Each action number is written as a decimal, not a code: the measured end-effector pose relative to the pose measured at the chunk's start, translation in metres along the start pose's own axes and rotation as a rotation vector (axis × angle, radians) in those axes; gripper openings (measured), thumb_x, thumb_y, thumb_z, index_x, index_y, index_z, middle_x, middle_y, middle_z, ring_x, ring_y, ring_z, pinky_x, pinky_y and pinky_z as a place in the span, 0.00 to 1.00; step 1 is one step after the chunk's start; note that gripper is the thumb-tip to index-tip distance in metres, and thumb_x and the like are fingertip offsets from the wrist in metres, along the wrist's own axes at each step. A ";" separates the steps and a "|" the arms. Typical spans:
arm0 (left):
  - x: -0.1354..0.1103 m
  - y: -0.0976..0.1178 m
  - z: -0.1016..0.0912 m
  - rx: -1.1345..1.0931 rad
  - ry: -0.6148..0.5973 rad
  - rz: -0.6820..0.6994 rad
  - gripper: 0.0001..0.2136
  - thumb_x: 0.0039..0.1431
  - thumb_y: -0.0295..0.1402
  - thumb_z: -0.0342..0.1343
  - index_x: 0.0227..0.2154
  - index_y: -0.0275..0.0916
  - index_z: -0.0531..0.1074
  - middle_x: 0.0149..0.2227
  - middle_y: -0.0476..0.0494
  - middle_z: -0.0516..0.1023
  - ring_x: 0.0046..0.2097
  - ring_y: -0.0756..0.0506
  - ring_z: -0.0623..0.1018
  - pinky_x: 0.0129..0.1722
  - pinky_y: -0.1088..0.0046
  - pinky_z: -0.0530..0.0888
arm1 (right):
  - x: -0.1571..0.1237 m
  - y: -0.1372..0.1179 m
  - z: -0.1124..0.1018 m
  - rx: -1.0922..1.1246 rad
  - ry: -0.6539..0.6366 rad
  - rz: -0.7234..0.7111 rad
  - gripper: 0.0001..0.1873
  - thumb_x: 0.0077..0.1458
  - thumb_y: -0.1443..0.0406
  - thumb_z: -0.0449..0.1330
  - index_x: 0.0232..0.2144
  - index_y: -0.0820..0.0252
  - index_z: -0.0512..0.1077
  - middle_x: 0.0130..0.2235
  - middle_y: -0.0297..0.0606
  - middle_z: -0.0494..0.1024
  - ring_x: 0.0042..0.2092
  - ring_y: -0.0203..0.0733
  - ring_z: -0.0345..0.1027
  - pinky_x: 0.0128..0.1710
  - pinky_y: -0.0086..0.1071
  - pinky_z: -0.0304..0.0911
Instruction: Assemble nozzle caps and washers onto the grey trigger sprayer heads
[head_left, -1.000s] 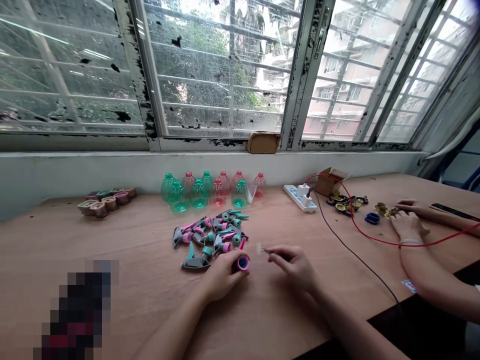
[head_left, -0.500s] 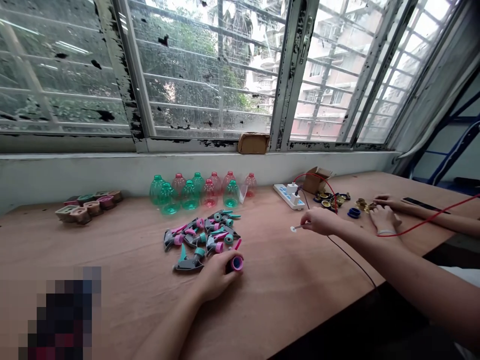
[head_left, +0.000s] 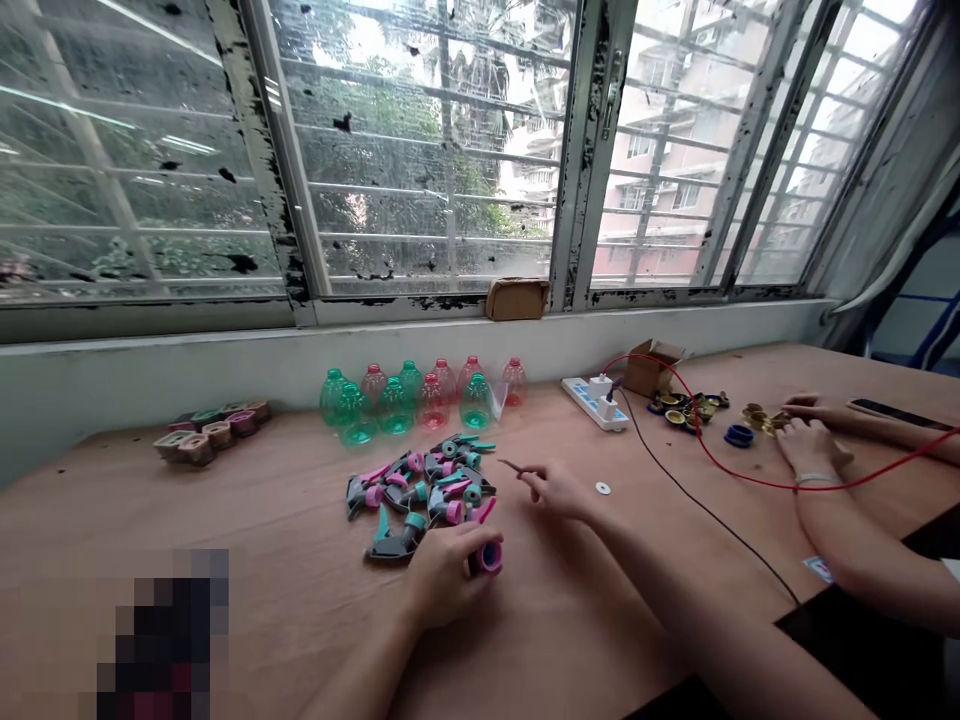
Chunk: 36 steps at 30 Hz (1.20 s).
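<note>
My left hand [head_left: 450, 575] is closed round a spray trigger head with a pink collar [head_left: 490, 557]. The collar's open end faces right, with a blue ring inside, and most of the body is hidden by my fingers. In my right hand [head_left: 559, 490] is a thin, pointed tool [head_left: 511, 466], its tip aimed left toward the pile; I cannot tell whether the tip holds anything. Several grey spray trigger heads [head_left: 420, 490] with pink or teal parts lie heaped beyond my left hand. A white washer [head_left: 603, 488] lies flat on the table, right of my right hand.
Green and red clear bottles [head_left: 396, 408] stand along the wall. A power strip [head_left: 596, 403] with a red cable and a dark cable, a small carton [head_left: 652, 368] and dark and gold parts [head_left: 686, 410] lie to the right. A co-worker's hands [head_left: 814, 445] handle gold pieces there. Small containers [head_left: 217, 432] sit at left.
My right hand with the thin tool has moved left, away from the white washer, toward the spray head. The view has shifted slightly. My left hand keeps its hold.
</note>
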<state>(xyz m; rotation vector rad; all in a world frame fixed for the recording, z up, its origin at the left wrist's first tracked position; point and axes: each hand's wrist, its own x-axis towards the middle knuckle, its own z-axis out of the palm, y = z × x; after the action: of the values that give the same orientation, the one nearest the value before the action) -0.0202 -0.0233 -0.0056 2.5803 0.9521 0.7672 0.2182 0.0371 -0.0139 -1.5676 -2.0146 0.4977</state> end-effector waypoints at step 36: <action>-0.016 -0.076 -0.077 0.616 0.360 -0.586 0.19 0.61 0.31 0.44 0.54 0.40 0.66 0.51 0.39 0.75 0.52 0.38 0.73 0.51 0.63 0.67 | -0.001 0.012 0.028 0.383 0.111 -0.136 0.19 0.58 0.55 0.54 0.37 0.62 0.78 0.36 0.39 0.81 0.36 0.45 0.72 0.37 0.33 0.63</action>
<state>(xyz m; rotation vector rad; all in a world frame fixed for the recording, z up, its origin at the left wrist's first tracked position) -0.1140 0.0286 0.0188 2.3976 2.2225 0.8689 0.2099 0.0398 -0.0434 -1.1923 -1.7992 0.6802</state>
